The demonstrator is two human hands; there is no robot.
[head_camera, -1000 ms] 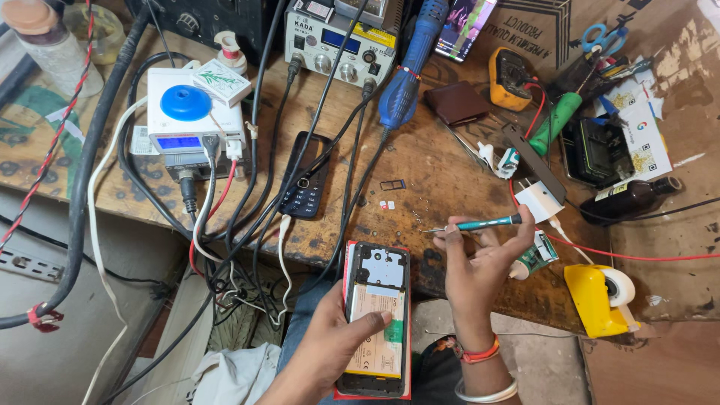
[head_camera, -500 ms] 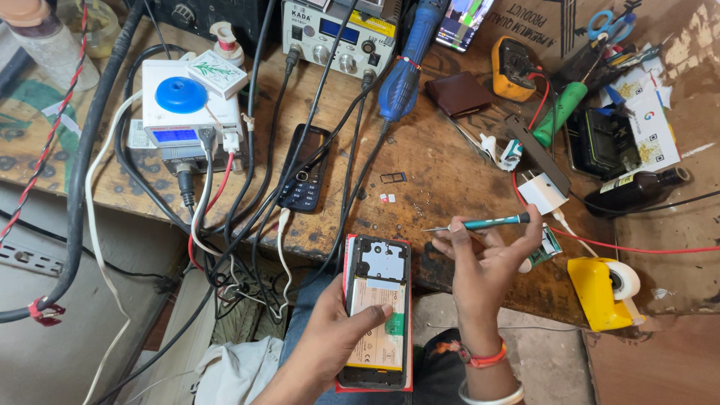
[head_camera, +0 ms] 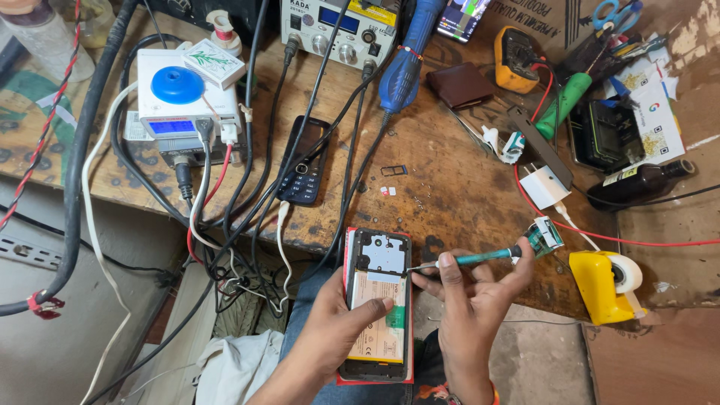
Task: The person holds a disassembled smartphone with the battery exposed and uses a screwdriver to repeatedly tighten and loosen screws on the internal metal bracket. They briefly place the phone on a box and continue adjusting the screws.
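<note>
Holding: left hand [head_camera: 330,341] cradles an opened smartphone [head_camera: 379,304], back cover off, its thumb lying across the tan battery [head_camera: 377,330]
Left grip: fingers wrapped round the phone's left edge and underside, thumb pressed on the battery face
Right hand: right hand [head_camera: 469,300] pinches a teal-handled screwdriver [head_camera: 469,259] between thumb, forefinger and the other fingertips
Right grip: closed on the screwdriver's shaft and handle, the tool lying almost level
Tip: the metal point meets the phone's upper right edge, beside the grey inner plate [head_camera: 382,251]
Phone position: upright in the view, in a red frame, held over the person's lap just below the front edge of the worktop [head_camera: 450,187]
Above the phone: a small SIM tray [head_camera: 394,170] and tiny loose bits lie on the bare wood
Left of it: a black keypad phone [head_camera: 304,161] lies among dark cables
Far left: a white box with a blue round cap [head_camera: 178,84] and a lit blue display
Back edge: a grey bench station with knobs [head_camera: 337,30], and a blue hot-air handle [head_camera: 405,64] leaning against it
Right side: a brown wallet [head_camera: 459,84], a yellow multimeter [head_camera: 517,49], a white charger plug [head_camera: 544,187], a dark glass bottle [head_camera: 637,184]
Near right: a yellow tape dispenser [head_camera: 600,285] just beyond the right hand
</note>
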